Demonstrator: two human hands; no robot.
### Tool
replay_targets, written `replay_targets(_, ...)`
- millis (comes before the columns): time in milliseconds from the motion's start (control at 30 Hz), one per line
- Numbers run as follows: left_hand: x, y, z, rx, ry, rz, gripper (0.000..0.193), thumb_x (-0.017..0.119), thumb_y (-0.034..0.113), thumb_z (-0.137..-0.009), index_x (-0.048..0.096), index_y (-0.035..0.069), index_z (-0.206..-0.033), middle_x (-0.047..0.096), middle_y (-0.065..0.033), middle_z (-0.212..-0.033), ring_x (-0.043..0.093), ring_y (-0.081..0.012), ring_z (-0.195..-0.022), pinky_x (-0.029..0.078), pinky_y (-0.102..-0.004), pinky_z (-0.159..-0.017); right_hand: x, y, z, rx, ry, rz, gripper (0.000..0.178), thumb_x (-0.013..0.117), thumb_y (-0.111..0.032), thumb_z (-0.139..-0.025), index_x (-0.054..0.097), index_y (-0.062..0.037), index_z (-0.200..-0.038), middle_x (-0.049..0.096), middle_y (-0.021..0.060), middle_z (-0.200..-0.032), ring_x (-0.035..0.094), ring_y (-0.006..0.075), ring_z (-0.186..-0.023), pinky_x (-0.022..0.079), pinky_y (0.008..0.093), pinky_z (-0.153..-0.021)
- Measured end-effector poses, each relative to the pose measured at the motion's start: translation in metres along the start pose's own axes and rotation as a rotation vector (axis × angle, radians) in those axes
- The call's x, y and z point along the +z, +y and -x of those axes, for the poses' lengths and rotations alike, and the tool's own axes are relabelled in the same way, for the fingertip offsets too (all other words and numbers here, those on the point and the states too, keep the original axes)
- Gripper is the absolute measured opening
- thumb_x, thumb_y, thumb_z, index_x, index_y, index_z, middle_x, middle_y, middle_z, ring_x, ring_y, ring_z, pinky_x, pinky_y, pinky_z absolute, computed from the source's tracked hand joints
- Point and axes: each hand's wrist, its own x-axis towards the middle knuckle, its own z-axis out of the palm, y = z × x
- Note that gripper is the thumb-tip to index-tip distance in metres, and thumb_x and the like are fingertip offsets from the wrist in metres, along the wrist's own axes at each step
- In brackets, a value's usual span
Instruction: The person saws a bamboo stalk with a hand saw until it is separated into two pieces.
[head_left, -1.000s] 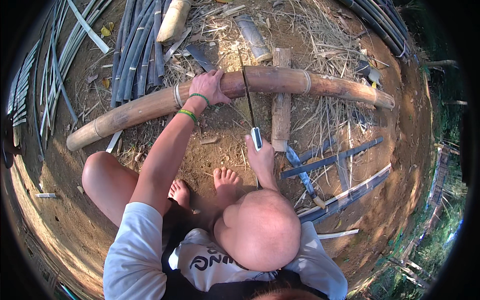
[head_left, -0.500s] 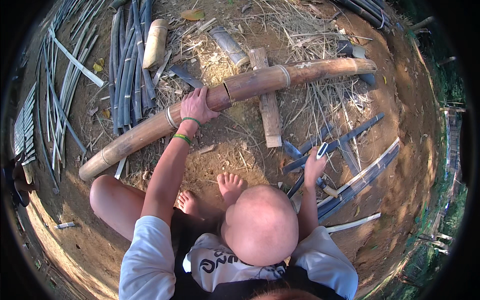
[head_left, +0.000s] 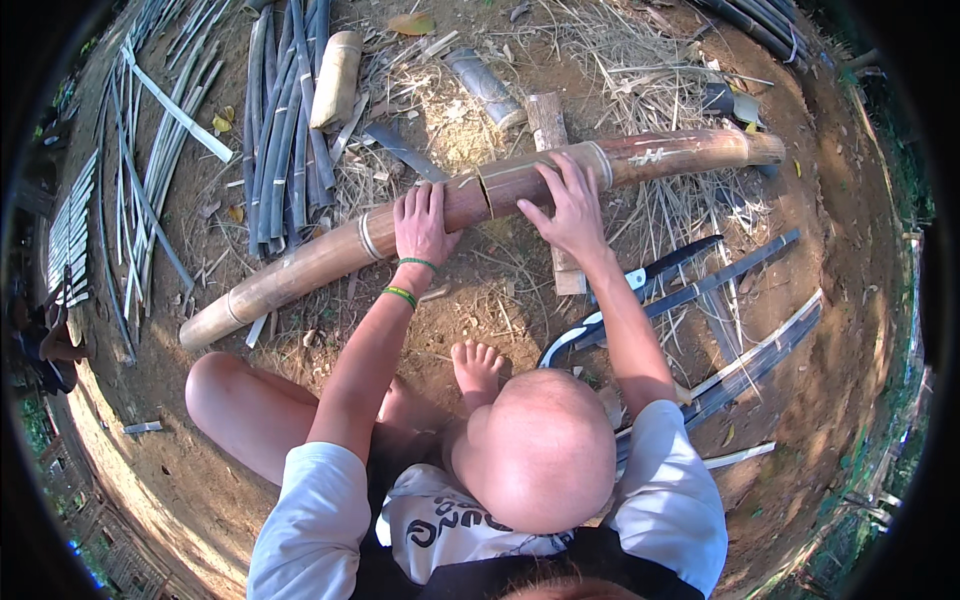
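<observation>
A thick brown bamboo pole [head_left: 305, 268] lies slanting before me, with a narrow dark cut across it near the middle. My left hand [head_left: 424, 222] is closed over the pole just left of that cut. On the other side of the cut, my right hand [head_left: 572, 208] lies over the pole, thumb and fingers spaced around its upper side. Beside my right forearm a saw rests on the ground, its curved black-and-white handle [head_left: 572, 332] towards me. Its dark blade [head_left: 685, 257] points away to the right. Part of the saw is hidden under the forearm.
A short wooden log [head_left: 549, 125] crosses beneath the pole. Dark split bamboo strips [head_left: 745, 365] lie at right, with a bundle of dark strips [head_left: 283, 130] and pale strips [head_left: 180, 115] at left. A short bamboo piece [head_left: 337, 80] lies beyond. Another person [head_left: 50, 345] shows at the left edge.
My right hand has let go of the saw handle and moved from the right onto the pole. The saw now lies on the ground. My left hand stays on the pole.
</observation>
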Motion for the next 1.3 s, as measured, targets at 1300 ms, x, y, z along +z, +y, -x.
replay_targets(1300, -0.009, -0.021, -0.050, -0.056, -0.596, 0.130, 0.106, 0.095, 0.061, -0.057, 0.058, 0.012, -0.144, 0.071, -0.0192, -0.131, 0.071, -0.0376, -0.119, 0.057, -0.0474, -0.103, 0.046, -0.013, -0.014, -0.075, 0.041, 0.034, 0.047, 0.061, -0.048, -0.102, 0.076, -0.0046, -0.113, 0.073, 0.0175, -0.119, 0.067, 0.0377, -0.116, 0.040, 0.0562, -0.114)
